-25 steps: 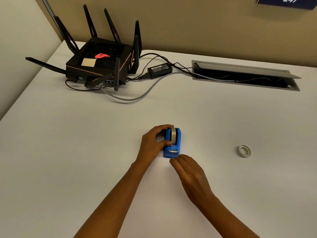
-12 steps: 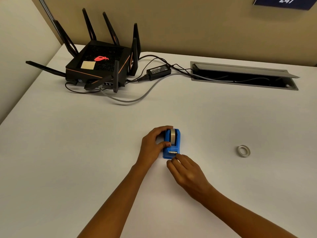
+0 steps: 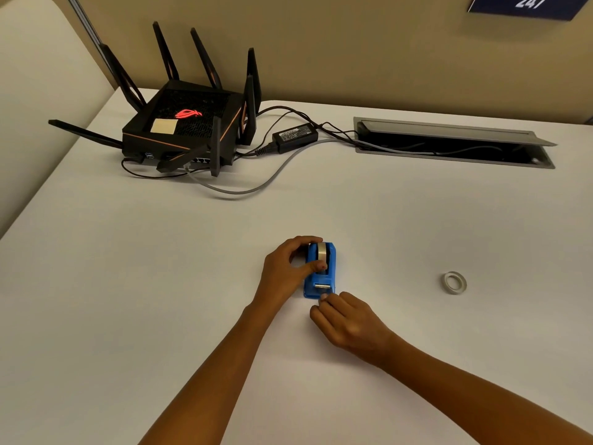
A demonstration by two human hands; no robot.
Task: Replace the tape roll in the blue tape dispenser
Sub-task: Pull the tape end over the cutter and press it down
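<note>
At the far left of the white table (image 3: 112, 284) sits a black router (image 3: 183, 126) with upright antennas, and a power adapter (image 3: 295, 137) lies just beside it. The left hand (image 3: 285, 271) curls around the left side of the blue tape dispenser (image 3: 321, 274) near the table's middle, fingers over its far end and thumb pressed on its top by the tape roll (image 3: 322, 251) seated inside. The left forearm reaches in from the lower edge. The right hand (image 3: 349, 326) lies knuckles up, fingers bent, its fingertips (image 3: 324, 297) pinched at the dispenser's near end by the cutter; whether they hold tape cannot be told. Farther right, well apart, a spare tape roll (image 3: 455, 283) lies flat. Behind it a cable tray (image 3: 449, 155) with its lid raised holds cords.
</note>
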